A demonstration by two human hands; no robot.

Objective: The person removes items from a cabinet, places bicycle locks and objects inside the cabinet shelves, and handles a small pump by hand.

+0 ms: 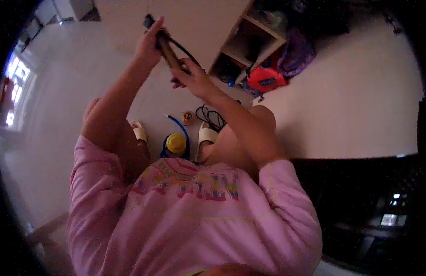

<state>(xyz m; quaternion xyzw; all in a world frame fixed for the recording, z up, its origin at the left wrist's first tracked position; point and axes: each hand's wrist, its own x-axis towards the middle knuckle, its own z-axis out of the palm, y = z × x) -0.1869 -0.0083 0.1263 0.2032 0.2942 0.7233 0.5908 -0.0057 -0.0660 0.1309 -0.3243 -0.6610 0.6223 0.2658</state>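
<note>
My left hand (149, 48) is closed around the upper part of a long brown and black rod-shaped thing (168, 51), whose exact kind I cannot make out. Its black end points up and left, past my fingers. My right hand (193, 79) grips its lower end, with fingers wrapped round it. A black strip or cord (183, 48) runs beside the rod towards my right wrist. Both hands are raised in front of me, above the floor. Between my feet stands a yellow-topped blue foot pump (176, 143) with a blue hose (180, 123).
A small round orange-brown item (187, 117) and a coiled black cable (212, 117) lie by my sandal (207, 134). An open shelf unit (250, 40) stands ahead right, beside a red bag (267, 80) and purple fabric (296, 53). A pale surface (351, 101) extends on the right.
</note>
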